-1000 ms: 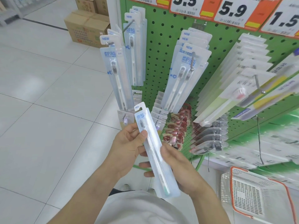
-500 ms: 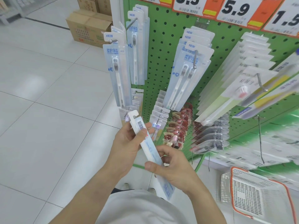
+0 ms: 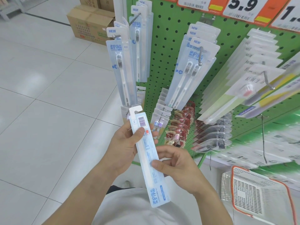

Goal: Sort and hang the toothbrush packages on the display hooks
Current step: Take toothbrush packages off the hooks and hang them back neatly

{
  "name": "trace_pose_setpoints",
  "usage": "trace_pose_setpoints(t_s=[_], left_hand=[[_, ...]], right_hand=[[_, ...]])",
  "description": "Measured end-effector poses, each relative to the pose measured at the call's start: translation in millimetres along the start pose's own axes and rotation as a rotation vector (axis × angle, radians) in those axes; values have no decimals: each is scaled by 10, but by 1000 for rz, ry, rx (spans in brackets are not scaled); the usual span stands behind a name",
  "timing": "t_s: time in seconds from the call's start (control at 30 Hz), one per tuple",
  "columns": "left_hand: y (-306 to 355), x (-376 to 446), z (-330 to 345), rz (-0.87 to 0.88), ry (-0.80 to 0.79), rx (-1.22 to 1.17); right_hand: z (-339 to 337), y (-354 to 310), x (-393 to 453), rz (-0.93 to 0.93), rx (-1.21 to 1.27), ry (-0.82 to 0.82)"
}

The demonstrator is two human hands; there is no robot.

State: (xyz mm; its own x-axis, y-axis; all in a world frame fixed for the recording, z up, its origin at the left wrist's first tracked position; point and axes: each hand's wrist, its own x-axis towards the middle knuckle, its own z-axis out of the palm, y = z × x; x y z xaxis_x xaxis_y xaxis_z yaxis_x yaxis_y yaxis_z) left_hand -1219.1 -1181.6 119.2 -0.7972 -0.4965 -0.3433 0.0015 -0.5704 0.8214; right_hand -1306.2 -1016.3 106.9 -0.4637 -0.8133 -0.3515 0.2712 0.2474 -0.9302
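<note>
Right now both hands are clamped on one long pale-blue single-toothbrush blister package (image 3: 146,153), held slanted in front of the body with its barcoded back toward the camera and its white hang tab uppermost; the left hand (image 3: 125,143) grips the upper part, thumb across the back just below the barcode, fingers curled behind; the right hand (image 3: 175,166) pinches the right edge lower down, thumb tip on the card. The package is off the display, its tab near the lowest edge of the matching packages that hang above.

By my reading this is the checking step, label being read to decide where the package belongs; hanging has not begun. A matching single-brush package with a "NEW" tab (image 3: 121,69) hangs on the leftmost metal hook (image 3: 115,36) of the green pegboard panel (image 3: 164,51); a twin-brush stack (image 3: 193,69) hangs further right, so the left hook looks like the likely home.

The next move probably calls for turning the printed face outward, raising the package, and lining the tab's notch with the hook tip before sliding it on; the tab is thin and could catch or bend. A white and orange plastic shopping basket (image 3: 259,192) sits at lower right.
</note>
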Motion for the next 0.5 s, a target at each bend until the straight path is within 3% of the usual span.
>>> trace_pose_setpoints(t_s=[0.17, 0.27, 0.4, 0.5], left_hand=[[15, 13, -35, 6, 18, -15], [19, 16, -43, -24, -11, -9], [11, -9, -38, -49, -126, 225], [-9, -19, -56, -42, -103, 230]], right_hand=[[-78, 0, -48, 62, -85, -151], [-86, 7, -58, 55, -63, -138], [-37, 12, -49, 43, -23, -94], [-54, -8, -67, 84, -86, -159]])
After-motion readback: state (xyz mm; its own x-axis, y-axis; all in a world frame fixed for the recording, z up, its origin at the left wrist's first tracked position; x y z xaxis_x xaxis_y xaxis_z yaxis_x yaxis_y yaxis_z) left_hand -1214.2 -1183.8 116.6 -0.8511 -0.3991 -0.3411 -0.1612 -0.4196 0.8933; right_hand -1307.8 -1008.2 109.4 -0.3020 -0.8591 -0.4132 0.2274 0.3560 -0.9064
